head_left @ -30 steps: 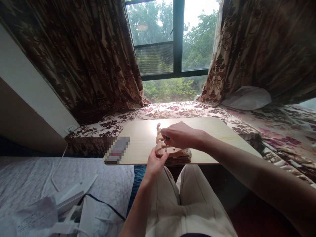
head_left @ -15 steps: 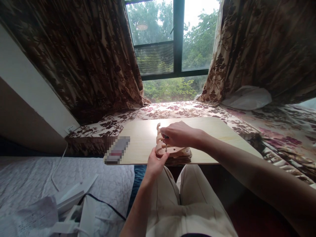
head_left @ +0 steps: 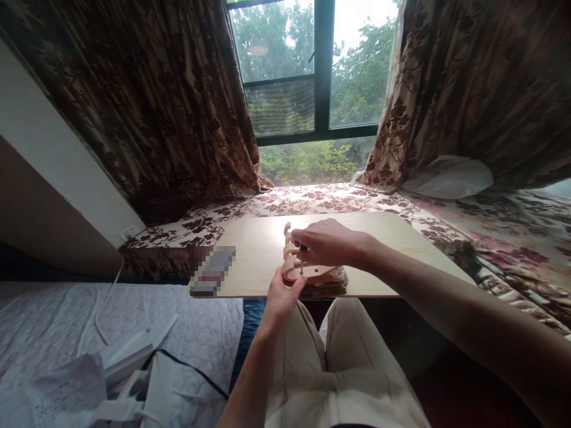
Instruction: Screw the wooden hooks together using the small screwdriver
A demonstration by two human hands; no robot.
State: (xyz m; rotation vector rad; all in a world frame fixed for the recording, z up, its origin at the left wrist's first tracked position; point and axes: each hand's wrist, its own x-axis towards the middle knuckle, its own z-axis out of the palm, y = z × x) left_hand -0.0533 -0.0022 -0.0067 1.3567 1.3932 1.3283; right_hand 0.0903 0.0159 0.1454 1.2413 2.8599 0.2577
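Note:
A small pale wooden piece (head_left: 292,261) with curved ribs stands near the front edge of a light wooden board (head_left: 259,249). My left hand (head_left: 281,297) grips its near end from below the board's edge, fingers closed round it. My right hand (head_left: 328,242) is closed on a small dark-handled screwdriver (head_left: 302,257), held upright with its tip down on the wooden piece. More flat wooden parts (head_left: 328,279) lie under and right of the piece.
A blurred-out object (head_left: 213,271) lies on the board's left part. White boxes, papers and a black cable (head_left: 134,368) sit on the bed at lower left. A white bag (head_left: 448,176) rests on the flowered window seat. Curtains flank the window.

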